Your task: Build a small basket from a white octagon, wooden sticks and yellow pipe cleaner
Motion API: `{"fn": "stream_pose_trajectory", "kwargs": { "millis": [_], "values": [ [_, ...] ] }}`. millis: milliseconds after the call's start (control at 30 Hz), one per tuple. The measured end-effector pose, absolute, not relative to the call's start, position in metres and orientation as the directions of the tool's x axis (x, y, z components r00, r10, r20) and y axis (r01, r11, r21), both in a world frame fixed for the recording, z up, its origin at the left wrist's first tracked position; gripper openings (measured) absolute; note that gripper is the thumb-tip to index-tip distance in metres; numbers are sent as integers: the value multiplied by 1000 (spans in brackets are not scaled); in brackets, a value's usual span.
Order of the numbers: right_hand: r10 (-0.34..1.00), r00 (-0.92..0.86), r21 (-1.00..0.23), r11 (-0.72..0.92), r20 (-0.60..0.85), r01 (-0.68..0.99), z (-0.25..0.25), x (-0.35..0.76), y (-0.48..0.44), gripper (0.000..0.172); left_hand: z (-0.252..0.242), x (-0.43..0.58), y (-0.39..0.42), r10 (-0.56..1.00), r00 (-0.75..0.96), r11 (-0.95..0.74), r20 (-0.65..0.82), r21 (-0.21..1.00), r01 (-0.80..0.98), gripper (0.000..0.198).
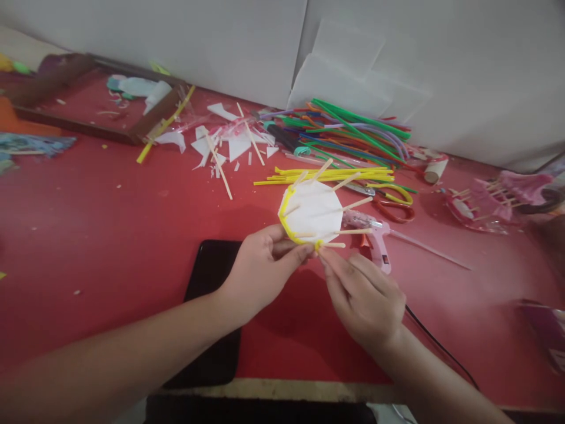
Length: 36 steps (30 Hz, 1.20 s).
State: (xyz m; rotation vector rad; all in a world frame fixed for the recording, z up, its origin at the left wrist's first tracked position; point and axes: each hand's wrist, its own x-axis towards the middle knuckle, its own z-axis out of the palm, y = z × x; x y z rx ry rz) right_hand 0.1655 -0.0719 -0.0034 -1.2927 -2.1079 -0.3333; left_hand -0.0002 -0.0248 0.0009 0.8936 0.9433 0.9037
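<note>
Between my hands is a white many-sided disc (pixel 315 206) with several thin wooden sticks standing out around its edge. A yellow pipe cleaner (pixel 285 219) runs along the disc's left and lower edge, bending around the sticks. My left hand (pixel 269 265) grips the disc at its lower left, thumb near the rim. My right hand (pixel 364 294) pinches the yellow pipe cleaner at the lower edge, close to a stick. The fingertips of both hands nearly meet there. Under my left wrist lies a black phone-like slab (pixel 212 330).
Behind the disc are yellow pipe cleaners (pixel 335 175), a coloured pipe cleaner pile (pixel 353 132) and scissors (pixel 395 197). A pink glue gun (pixel 377 241) lies to the right, its cord (pixel 441 347) trailing forward. White scraps (pixel 238 144), a brown frame (pixel 75 125) and a pink stick model (pixel 489 200) surround this.
</note>
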Motion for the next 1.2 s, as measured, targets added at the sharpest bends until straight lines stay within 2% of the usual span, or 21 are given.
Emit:
{"fn": "stream_pose_trajectory", "kwargs": {
  "millis": [133, 267, 467, 567, 733, 967, 1200],
  "values": [
    [675, -383, -29, 514, 630, 858, -3, 167, -70, 24, 1, 0, -26, 908, 305, 361, -287, 905, -223, 28],
    [692, -413, -35, 534, 593, 845, -5, 170, -67, 27, -1, 0, -25, 890, 311, 416, -334, 872, -257, 26],
    [675, -440, -79, 592, 592, 802, -2, 184, -60, 32, -1, 1, -19, 804, 363, 590, -471, 710, -384, 24],
    [703, -375, -166, 571, 604, 804, 0, 187, -57, 31, -1, 1, -19, 782, 411, 618, -469, 669, -412, 24],
    [766, -167, -363, 469, 620, 805, 2, 177, -62, 20, -2, 1, -22, 836, 402, 533, -372, 721, -442, 24],
    [884, 51, -649, 300, 465, 699, 6, 168, -68, 14, -2, 1, -25, 890, 377, 400, -258, 838, -371, 31],
    [907, 124, -741, 244, 404, 625, 5, 163, -71, 13, -3, 1, -26, 885, 421, 374, -199, 841, -390, 34]
  ]
}}
